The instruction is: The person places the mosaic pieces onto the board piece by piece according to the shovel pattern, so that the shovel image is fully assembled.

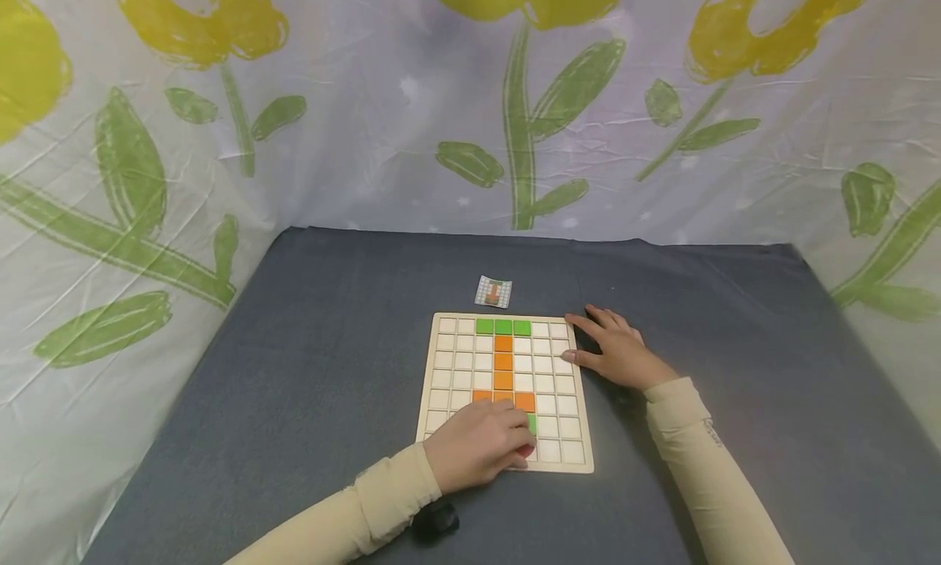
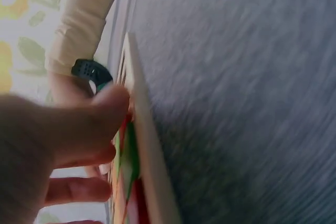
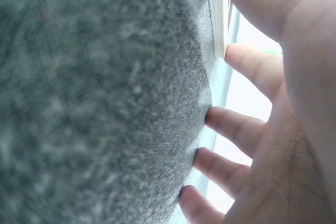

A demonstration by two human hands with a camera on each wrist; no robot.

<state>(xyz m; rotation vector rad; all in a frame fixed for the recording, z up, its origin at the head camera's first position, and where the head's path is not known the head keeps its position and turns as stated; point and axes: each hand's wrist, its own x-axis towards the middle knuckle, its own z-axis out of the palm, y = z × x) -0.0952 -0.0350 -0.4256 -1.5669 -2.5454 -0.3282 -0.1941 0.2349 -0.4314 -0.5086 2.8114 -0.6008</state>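
A square wooden grid board lies on the dark cloth with white, green and orange square tiles in its cells. Over its near part, my left hand is bent down, with a red tile between thumb and fingers; the hand hides several cells. The left wrist view shows a green tile and more red beside those fingers. At the board's far right corner rests my right hand, fingers spread. Its thumb and index finger touch the board's edge, and its other fingertips are on the cloth.
A small printed card with a coloured grid pattern lies just beyond the board. Dark cloth covers the table. A curtain with painted flowers hangs behind. A black object shows below the left wrist.
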